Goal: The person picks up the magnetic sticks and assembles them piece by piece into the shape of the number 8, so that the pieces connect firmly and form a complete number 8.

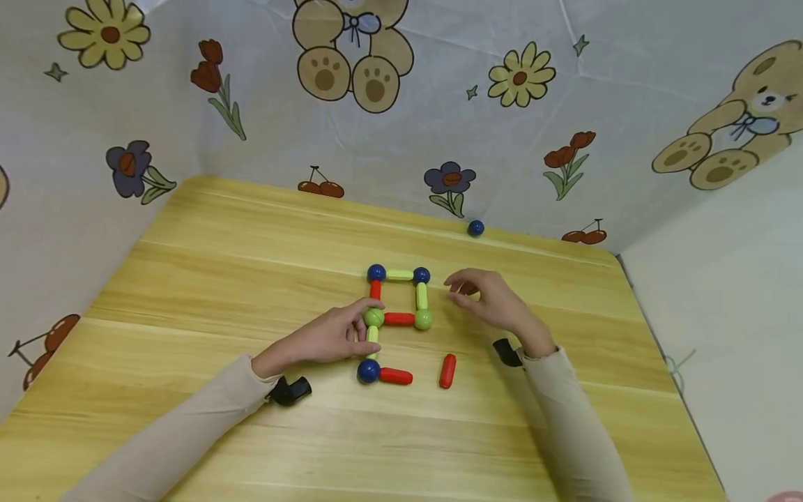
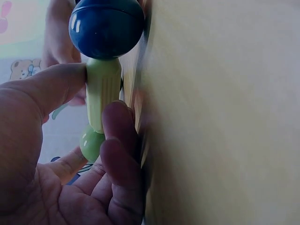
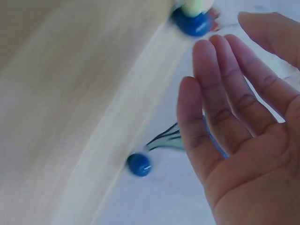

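Note:
A flat figure of rods and balls lies on the wooden table (image 1: 251,237). Its upper part is a closed square with blue balls (image 1: 422,276) at the far corners and green balls (image 1: 423,320) at the near ones. From the left green ball (image 1: 373,318), a yellow-green rod (image 2: 103,89) leads to a blue ball (image 1: 369,371), with a red rod (image 1: 396,376) attached. My left hand (image 1: 329,337) pinches the yellow-green rod between thumb and fingers, its index finger by the green ball. My right hand (image 1: 492,300) hovers right of the square, holding nothing, fingers slightly bent.
A loose red rod (image 1: 447,371) lies right of the figure's lower end. One separate blue ball (image 1: 476,228) sits at the table's back edge, against the patterned cloth (image 1: 401,139). Black wrist straps (image 1: 290,391) hang beneath both sleeves.

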The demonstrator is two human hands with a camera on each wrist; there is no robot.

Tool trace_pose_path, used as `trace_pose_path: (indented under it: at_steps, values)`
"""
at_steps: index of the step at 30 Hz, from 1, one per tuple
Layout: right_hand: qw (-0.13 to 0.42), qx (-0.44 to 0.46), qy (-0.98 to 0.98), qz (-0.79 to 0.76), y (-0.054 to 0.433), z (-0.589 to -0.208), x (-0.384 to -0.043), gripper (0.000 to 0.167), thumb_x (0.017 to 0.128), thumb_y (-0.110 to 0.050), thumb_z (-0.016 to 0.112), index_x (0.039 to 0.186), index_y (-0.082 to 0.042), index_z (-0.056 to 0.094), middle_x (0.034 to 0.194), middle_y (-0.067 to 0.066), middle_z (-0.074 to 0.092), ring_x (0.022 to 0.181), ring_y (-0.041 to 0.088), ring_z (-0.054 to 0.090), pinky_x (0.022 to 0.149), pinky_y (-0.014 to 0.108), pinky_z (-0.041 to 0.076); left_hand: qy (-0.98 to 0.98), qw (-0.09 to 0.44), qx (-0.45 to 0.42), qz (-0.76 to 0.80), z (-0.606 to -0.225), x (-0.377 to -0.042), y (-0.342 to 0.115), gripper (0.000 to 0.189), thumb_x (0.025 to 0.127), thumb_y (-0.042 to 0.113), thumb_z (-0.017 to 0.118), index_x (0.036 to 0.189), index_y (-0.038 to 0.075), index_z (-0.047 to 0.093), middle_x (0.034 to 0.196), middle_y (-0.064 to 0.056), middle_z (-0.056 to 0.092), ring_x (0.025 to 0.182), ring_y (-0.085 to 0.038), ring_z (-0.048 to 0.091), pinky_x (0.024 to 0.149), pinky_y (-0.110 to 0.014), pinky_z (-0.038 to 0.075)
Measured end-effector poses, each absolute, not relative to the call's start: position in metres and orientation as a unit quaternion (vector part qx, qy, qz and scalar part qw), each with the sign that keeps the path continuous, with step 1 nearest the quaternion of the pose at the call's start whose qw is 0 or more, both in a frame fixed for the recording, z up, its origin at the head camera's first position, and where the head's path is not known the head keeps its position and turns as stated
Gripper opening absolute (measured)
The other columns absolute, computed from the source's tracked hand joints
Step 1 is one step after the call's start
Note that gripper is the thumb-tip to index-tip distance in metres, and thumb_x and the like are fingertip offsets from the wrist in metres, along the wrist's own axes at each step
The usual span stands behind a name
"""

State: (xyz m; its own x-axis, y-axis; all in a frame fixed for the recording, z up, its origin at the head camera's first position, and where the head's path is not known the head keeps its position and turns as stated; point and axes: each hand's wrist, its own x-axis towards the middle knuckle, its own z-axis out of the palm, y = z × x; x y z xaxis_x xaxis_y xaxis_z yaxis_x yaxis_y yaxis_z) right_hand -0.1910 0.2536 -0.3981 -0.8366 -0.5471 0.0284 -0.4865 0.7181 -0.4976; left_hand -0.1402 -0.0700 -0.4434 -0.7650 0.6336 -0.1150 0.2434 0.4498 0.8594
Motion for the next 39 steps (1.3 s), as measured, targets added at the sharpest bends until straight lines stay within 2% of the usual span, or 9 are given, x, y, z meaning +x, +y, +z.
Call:
trace_pose_path:
  at_steps: [5, 9, 14, 18, 23, 28, 31, 35, 39]
  values:
    - [0.059, -0.227, 0.938, -0.255, 0.268, -0.404, -0.232, 0.025, 0.097, -0.014, 0.066, 0.117, 0.000, 0.068, 0.107, 0.014, 0.069, 0.096, 0.028, 0.067, 0.086, 0.045, 0.056, 0.822, 0.220, 0.272, 0.450, -0.443, -0.141, -0.070, 0.067, 0.091, 0.031, 0.075, 0.147, 0.017, 0.041, 0.089, 0.001, 0.063, 0.066, -0.012, 0.058, 0.063, -0.026, 0.048]
    - [0.035, -0.187, 0.943, -0.273, 0.280, -0.409, -0.260, 0.028, 0.099, -0.013, 0.064, 0.121, 0.003, 0.065, 0.118, 0.020, 0.066, 0.104, 0.035, 0.065, 0.089, 0.049, 0.054, 0.816, 0.227, 0.283, 0.449, -0.443, -0.143, -0.073, 0.066, 0.093, 0.031, 0.073, 0.148, 0.020, 0.038, 0.089, 0.001, 0.061, 0.068, -0.011, 0.057, 0.065, -0.026, 0.049]
    - [0.016, -0.158, 0.949, -0.272, 0.292, -0.412, -0.284, 0.030, 0.099, -0.011, 0.062, 0.125, 0.005, 0.063, 0.125, 0.025, 0.060, 0.111, 0.042, 0.060, 0.093, 0.053, 0.052, 0.800, 0.219, 0.313, 0.463, -0.442, -0.143, -0.077, 0.047, 0.093, 0.029, 0.073, 0.133, 0.016, 0.051, 0.083, -0.002, 0.054, 0.068, -0.010, 0.049, 0.063, -0.022, 0.040]
    - [0.008, -0.142, 0.955, -0.261, 0.296, -0.412, -0.294, 0.030, 0.099, -0.011, 0.062, 0.125, 0.004, 0.063, 0.128, 0.025, 0.056, 0.114, 0.045, 0.057, 0.096, 0.055, 0.049, 0.782, 0.209, 0.340, 0.478, -0.441, -0.142, -0.078, 0.036, 0.092, 0.028, 0.075, 0.121, 0.013, 0.062, 0.089, -0.006, 0.054, 0.069, -0.009, 0.047, 0.062, -0.021, 0.039]
    - [0.001, -0.132, 0.959, -0.251, 0.299, -0.416, -0.301, 0.034, 0.098, -0.011, 0.060, 0.129, 0.004, 0.060, 0.134, 0.028, 0.049, 0.116, 0.047, 0.053, 0.099, 0.057, 0.045, 0.764, 0.217, 0.365, 0.486, -0.439, -0.140, -0.077, 0.036, 0.088, 0.027, 0.079, 0.119, 0.014, 0.066, 0.100, -0.005, 0.058, 0.067, -0.009, 0.049, 0.061, -0.021, 0.042]
    - [0.018, -0.115, 0.964, -0.241, 0.300, -0.422, -0.308, 0.044, 0.099, -0.011, 0.056, 0.141, 0.002, 0.050, 0.143, 0.031, 0.038, 0.118, 0.048, 0.050, 0.100, 0.058, 0.043, 0.759, 0.230, 0.397, 0.462, -0.437, -0.136, -0.074, 0.035, 0.086, 0.029, 0.081, 0.117, 0.016, 0.069, 0.106, -0.002, 0.060, 0.059, -0.008, 0.046, 0.058, -0.020, 0.040]
    - [0.034, -0.107, 0.964, -0.243, 0.299, -0.424, -0.311, 0.050, 0.100, -0.012, 0.055, 0.147, -0.001, 0.044, 0.149, 0.031, 0.032, 0.119, 0.047, 0.050, 0.100, 0.057, 0.043, 0.765, 0.244, 0.409, 0.434, -0.435, -0.133, -0.072, 0.034, 0.087, 0.029, 0.080, 0.117, 0.017, 0.069, 0.110, 0.000, 0.061, 0.060, -0.007, 0.045, 0.058, -0.020, 0.039]
    - [0.044, -0.102, 0.965, -0.240, 0.297, -0.424, -0.313, 0.052, 0.101, -0.015, 0.055, 0.150, -0.006, 0.042, 0.150, 0.028, 0.030, 0.120, 0.044, 0.049, 0.100, 0.057, 0.043, 0.774, 0.255, 0.413, 0.407, -0.436, -0.131, -0.071, 0.033, 0.088, 0.028, 0.080, 0.118, 0.019, 0.069, 0.111, 0.003, 0.061, 0.062, -0.004, 0.047, 0.060, -0.019, 0.041]
    - [0.053, -0.106, 0.968, -0.222, 0.295, -0.421, -0.313, 0.053, 0.101, -0.015, 0.055, 0.151, -0.005, 0.040, 0.152, 0.029, 0.029, 0.121, 0.044, 0.048, 0.101, 0.058, 0.042, 0.782, 0.250, 0.421, 0.385, -0.436, -0.128, -0.070, 0.032, 0.089, 0.029, 0.078, 0.118, 0.018, 0.068, 0.112, 0.005, 0.061, 0.064, -0.004, 0.049, 0.062, -0.020, 0.044]
